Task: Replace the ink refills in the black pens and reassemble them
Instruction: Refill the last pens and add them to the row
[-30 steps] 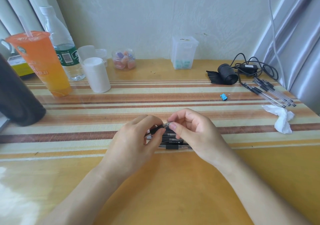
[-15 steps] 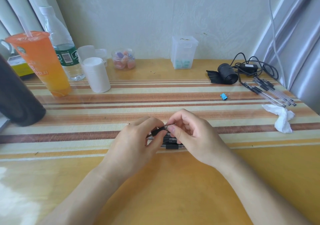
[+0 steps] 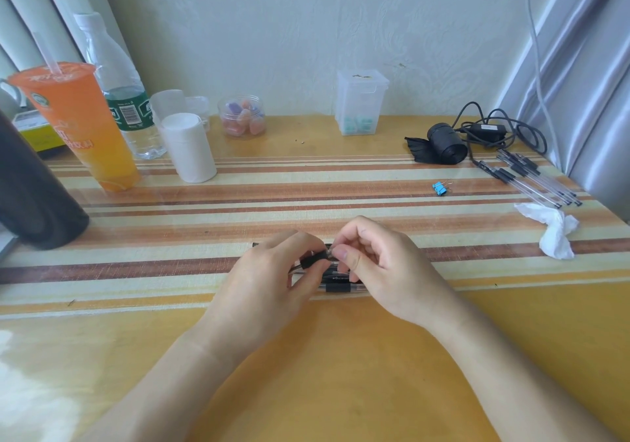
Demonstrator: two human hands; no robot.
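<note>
My left hand (image 3: pixel 272 281) grips a black pen (image 3: pixel 312 260) by its black grip section, just above the table's middle. My right hand (image 3: pixel 381 264) pinches the tip end of the same pen with thumb and forefinger. Under both hands lie several more black pens (image 3: pixel 337 284) side by side on the table, mostly hidden by my fingers. Another group of black-and-clear pens (image 3: pixel 531 182) lies at the far right.
Along the back stand an orange drink cup (image 3: pixel 78 124), a water bottle (image 3: pixel 119 93), a white roll (image 3: pixel 187 148), a candy jar (image 3: pixel 242 121) and a clear box (image 3: pixel 361 104). A black roll with cable (image 3: pixel 446 143), a blue clip (image 3: pixel 440 188) and a crumpled tissue (image 3: pixel 555 233) lie right. A dark cylinder (image 3: pixel 30 196) stands left.
My hands have drawn slightly closer together on the pen, and my right fingers have shifted on its tip end. Nothing else has moved.
</note>
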